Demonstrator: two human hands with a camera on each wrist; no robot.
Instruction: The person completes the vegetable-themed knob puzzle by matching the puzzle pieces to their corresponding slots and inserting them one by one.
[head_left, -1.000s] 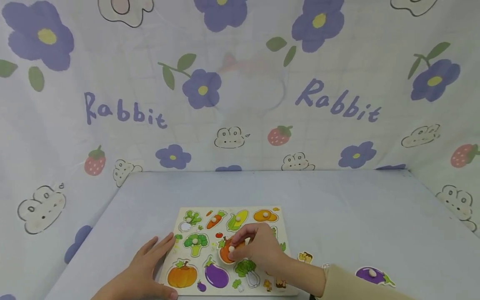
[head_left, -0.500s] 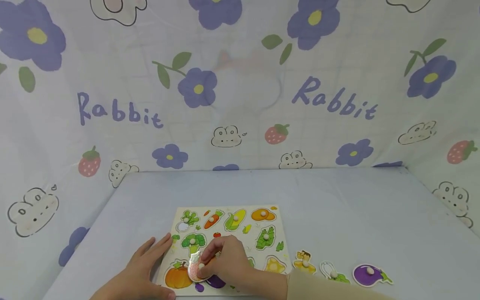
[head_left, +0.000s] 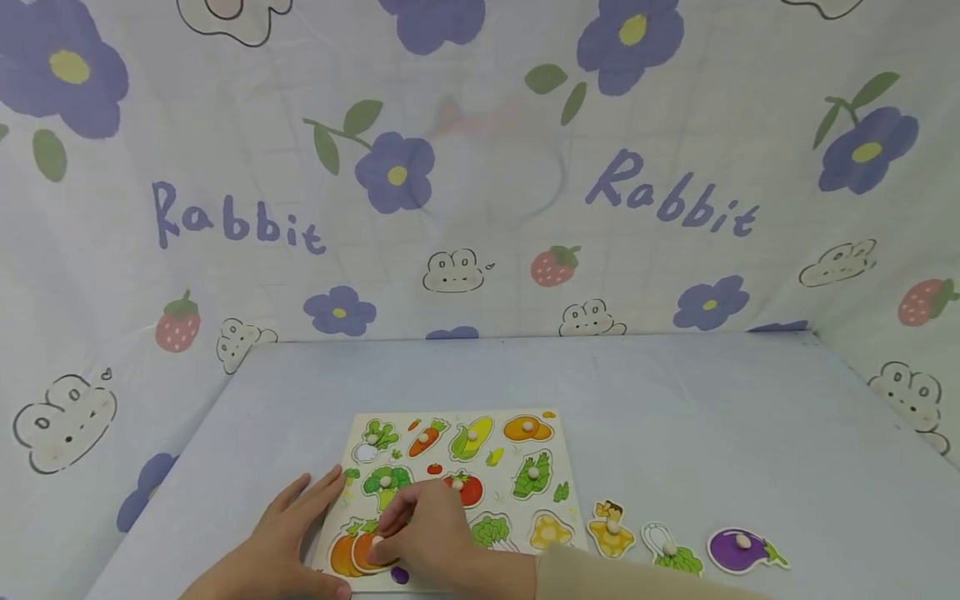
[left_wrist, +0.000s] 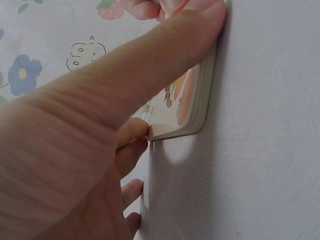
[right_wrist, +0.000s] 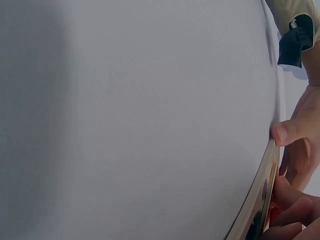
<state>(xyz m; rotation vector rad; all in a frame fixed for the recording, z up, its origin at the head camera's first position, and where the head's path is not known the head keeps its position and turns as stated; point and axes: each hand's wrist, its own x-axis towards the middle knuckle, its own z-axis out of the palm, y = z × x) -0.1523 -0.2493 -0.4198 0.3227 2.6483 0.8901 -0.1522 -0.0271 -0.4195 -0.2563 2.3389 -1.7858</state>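
Observation:
My right hand (head_left: 435, 533) pinches the small knob of an orange pumpkin puzzle piece (head_left: 363, 557). The piece sits over the printed pumpkin recess (head_left: 341, 556), offset to its right, at the near left of the wooden vegetable puzzle board (head_left: 498, 493). My left hand (head_left: 277, 542) lies at the board's near left corner, straight fingers along the left side and thumb on the front edge. In the left wrist view, that thumb (left_wrist: 175, 42) crosses the board's front edge. The right wrist view shows right-hand fingertips (right_wrist: 295, 212) close over the board. My right hand hides the eggplant recess.
Loose knobbed pieces lie right of the board: a yellow mushroom (head_left: 611, 537), a bok choy (head_left: 667, 554) and a purple eggplant (head_left: 738, 550). Broccoli (head_left: 386, 479), a tomato (head_left: 471, 492) and several other knobbed pieces sit in the board. A patterned curtain (head_left: 495, 308) borders the table (head_left: 675, 417).
My right hand has carried the pumpkin piece from the board's middle left and nearer, tilting it midway, down onto the pumpkin recess. My left hand has stayed at the board's corner.

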